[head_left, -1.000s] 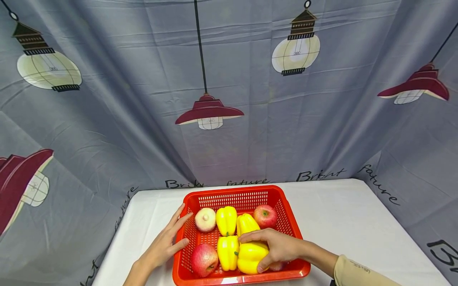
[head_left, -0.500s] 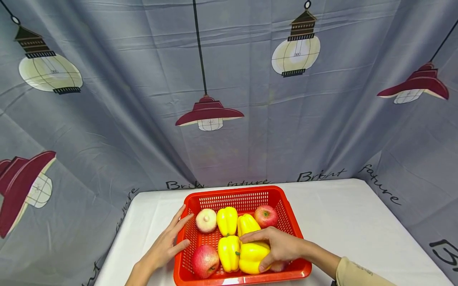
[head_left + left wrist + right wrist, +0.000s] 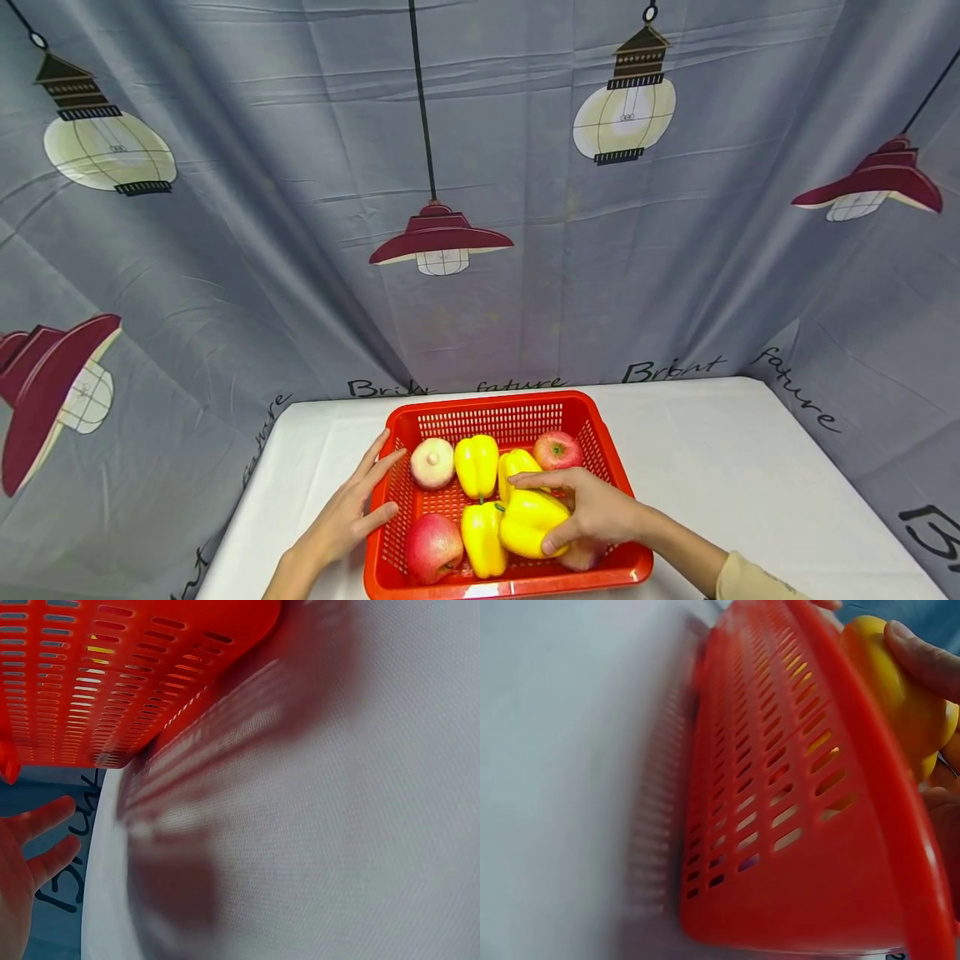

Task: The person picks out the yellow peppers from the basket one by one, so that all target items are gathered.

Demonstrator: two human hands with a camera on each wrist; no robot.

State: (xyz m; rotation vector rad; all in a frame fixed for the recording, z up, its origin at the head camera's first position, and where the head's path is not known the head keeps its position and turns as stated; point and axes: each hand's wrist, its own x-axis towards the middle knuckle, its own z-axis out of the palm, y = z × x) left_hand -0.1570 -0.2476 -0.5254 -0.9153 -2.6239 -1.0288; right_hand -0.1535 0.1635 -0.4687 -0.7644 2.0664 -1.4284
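Observation:
My right hand (image 3: 600, 508) grips a yellow bell pepper (image 3: 528, 525) at the front right of a red plastic basket (image 3: 480, 590); in the right wrist view the thumb lies over the same pepper (image 3: 896, 690) above the basket's rim. My left hand (image 3: 341, 508) has its fingers spread at the basket's left rim, thumb over the edge. Beside the held pepper lies another yellow pepper (image 3: 483, 540), slightly tilted. Two more yellow peppers, one upright at the back (image 3: 476, 467) and one partly under my right fingers (image 3: 517, 467), sit behind.
The basket also holds a pale round bulb (image 3: 432, 463), a red apple (image 3: 558, 450) at back right, and a larger red apple (image 3: 435, 548) at front left. A reddish round fruit (image 3: 581, 554) is partly hidden under my right hand. The table (image 3: 712, 467) has a white cover; a grey printed curtain (image 3: 480, 325) hangs behind.
My right hand has raised the front-right pepper slightly and tilted it. The neighbouring pepper has shifted and tipped a little. My left hand stays at the rim.

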